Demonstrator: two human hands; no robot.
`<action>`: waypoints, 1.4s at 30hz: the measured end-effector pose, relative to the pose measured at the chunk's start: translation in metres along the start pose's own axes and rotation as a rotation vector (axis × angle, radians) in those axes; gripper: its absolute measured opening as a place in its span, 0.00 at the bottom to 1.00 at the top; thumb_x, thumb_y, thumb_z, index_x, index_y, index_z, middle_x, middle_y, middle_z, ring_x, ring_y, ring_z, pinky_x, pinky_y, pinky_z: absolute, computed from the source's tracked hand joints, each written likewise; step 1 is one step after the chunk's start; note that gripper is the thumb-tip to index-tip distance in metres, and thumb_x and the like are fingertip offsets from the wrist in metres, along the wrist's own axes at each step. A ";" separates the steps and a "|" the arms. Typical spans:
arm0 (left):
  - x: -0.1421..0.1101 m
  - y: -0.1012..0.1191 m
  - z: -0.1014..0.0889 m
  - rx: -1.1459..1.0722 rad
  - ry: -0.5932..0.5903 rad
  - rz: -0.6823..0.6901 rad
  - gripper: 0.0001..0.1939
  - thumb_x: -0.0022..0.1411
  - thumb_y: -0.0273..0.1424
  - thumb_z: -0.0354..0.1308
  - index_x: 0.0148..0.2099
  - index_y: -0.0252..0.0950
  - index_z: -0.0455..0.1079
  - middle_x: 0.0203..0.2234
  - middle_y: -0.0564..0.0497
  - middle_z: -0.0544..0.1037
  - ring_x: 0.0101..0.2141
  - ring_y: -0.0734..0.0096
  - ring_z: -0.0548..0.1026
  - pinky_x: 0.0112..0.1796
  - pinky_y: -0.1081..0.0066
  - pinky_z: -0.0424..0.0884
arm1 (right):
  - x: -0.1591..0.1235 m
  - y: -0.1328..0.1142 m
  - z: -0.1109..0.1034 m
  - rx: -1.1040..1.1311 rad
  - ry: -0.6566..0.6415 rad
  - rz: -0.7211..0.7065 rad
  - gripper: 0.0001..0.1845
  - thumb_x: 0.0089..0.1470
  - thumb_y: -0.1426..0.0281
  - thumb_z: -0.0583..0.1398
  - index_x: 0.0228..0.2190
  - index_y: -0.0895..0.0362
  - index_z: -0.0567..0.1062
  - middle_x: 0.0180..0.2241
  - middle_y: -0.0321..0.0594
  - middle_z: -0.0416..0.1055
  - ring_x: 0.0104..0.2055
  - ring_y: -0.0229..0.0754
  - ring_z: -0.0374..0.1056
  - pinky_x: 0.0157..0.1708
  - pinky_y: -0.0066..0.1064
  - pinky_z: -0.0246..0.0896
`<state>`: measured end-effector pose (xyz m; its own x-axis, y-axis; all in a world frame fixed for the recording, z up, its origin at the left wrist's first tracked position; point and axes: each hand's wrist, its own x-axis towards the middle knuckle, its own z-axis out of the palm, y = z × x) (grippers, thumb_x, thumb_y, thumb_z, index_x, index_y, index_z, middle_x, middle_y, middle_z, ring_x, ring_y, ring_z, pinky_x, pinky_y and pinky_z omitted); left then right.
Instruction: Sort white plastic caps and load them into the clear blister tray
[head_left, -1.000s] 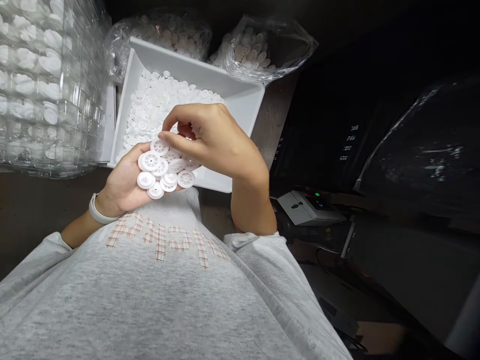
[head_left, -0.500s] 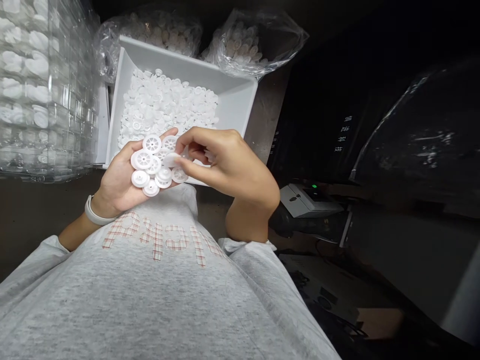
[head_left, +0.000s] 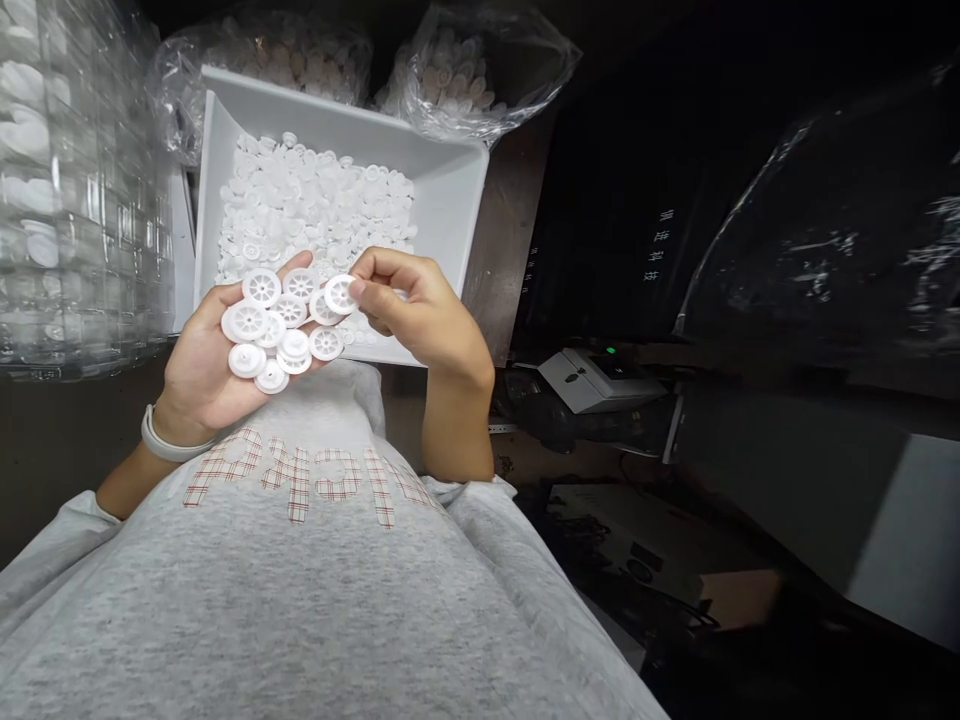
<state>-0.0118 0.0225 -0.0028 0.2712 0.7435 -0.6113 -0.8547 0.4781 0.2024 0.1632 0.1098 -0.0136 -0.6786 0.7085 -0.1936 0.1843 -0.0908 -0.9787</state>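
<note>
My left hand (head_left: 201, 365) lies palm up, fingers partly curled, bearing several white plastic wheels (head_left: 245, 321) with spokes and small hubs. Between the thumb and fingers of my right hand (head_left: 427, 305) is a single white plastic wheel (head_left: 340, 294), its spoked face turned up. It is held at the fingertip side of the pile, overlapping another wheel there. Behind both hands, a light grey bin (head_left: 450, 215) contains a heap of small white plastic parts (head_left: 315, 205). The fingers of my left hand are mostly hidden under the wheels.
Clear plastic trays (head_left: 97, 200) with white parts are stacked at the left. Two clear bags of parts, a left bag (head_left: 300, 60) and a right bag (head_left: 457, 80), sit behind the bin. A grey-white device (head_left: 592, 380) with a green light stands at the right.
My right hand has turned the pinched wheel from a plain disc side to its spoked face. Both hands, and the whole scene, appear shifted left in view.
</note>
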 end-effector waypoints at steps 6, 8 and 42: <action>0.000 -0.001 0.001 0.013 0.029 -0.001 0.25 0.66 0.35 0.49 0.64 0.37 0.64 0.48 0.47 0.79 0.46 0.62 0.77 0.47 0.62 0.69 | -0.001 0.009 0.001 0.024 -0.008 0.013 0.29 0.57 0.48 0.61 0.29 0.62 0.63 0.27 0.35 0.60 0.33 0.26 0.60 0.34 0.20 0.57; 0.001 -0.001 0.001 0.014 0.043 -0.009 0.23 0.67 0.35 0.50 0.62 0.38 0.66 0.48 0.47 0.79 0.47 0.62 0.77 0.47 0.61 0.69 | -0.001 0.010 0.002 0.036 -0.019 0.005 0.29 0.56 0.47 0.61 0.29 0.62 0.63 0.27 0.34 0.60 0.32 0.26 0.59 0.33 0.20 0.57; 0.006 -0.005 -0.001 0.006 -0.039 0.067 0.32 0.66 0.35 0.43 0.71 0.41 0.52 0.51 0.44 0.76 0.49 0.61 0.76 0.50 0.61 0.71 | -0.029 -0.025 0.057 -1.121 0.152 -0.288 0.18 0.66 0.59 0.56 0.44 0.61 0.75 0.33 0.37 0.71 0.29 0.28 0.62 0.25 0.30 0.40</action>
<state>-0.0067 0.0243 -0.0088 0.2303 0.7914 -0.5663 -0.8690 0.4291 0.2463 0.1378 0.0522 0.0130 -0.7197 0.6855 0.1099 0.6137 0.7021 -0.3612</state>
